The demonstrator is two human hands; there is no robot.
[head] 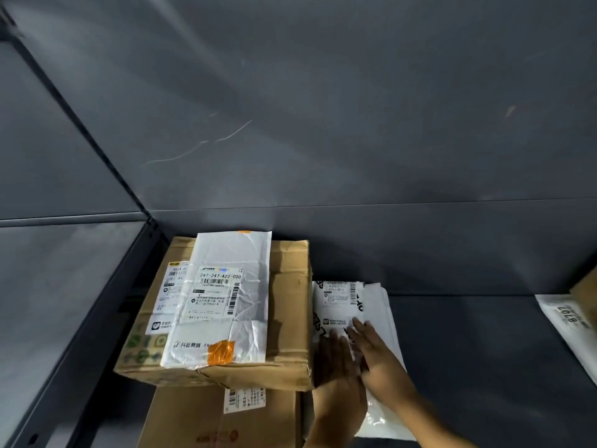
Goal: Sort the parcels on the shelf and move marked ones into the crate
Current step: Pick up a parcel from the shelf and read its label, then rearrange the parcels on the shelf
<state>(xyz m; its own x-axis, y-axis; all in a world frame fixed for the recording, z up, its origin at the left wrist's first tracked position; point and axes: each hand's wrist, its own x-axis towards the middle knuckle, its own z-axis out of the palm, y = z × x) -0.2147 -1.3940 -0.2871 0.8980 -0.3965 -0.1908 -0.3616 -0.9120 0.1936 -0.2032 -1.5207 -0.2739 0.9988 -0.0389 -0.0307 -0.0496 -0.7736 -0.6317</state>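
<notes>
A white poly-bag parcel [374, 305] with a printed label lies on the dark shelf [468, 334], right of a cardboard box [290, 302]. My left hand [336, 363] and my right hand [378, 357] both rest flat on this parcel, fingers straight and pointing away from me. A white mailer [226, 302] with a barcode label and orange tape lies on top of the box. A second cardboard box [193, 415] sits underneath, nearer to me. No crate is in view.
Dark grey metal panels form the shelf's back wall [323, 108] and left side [48, 253]. At the far right edge lie another white parcel [568, 321] marked 8707 and the corner of a brown box [586, 299].
</notes>
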